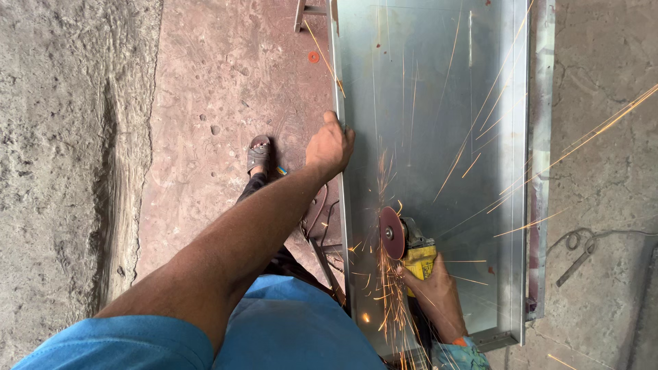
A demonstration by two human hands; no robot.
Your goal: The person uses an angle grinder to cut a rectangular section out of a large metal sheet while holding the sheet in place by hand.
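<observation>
While sparks fan out across the metal, the right hand point(436, 293) is wrapped tight round the yellow body of an angle grinder point(411, 248), its dark red disc point(391, 233) standing on edge near the left flange of a long sheet-metal tray point(439, 103). That tray is dull silver with folded-up edges, its long axis running straight away from the person. The grinder's disc end points away and to the left. The left hand point(330, 147) curls over the tray's left edge, further up.
</observation>
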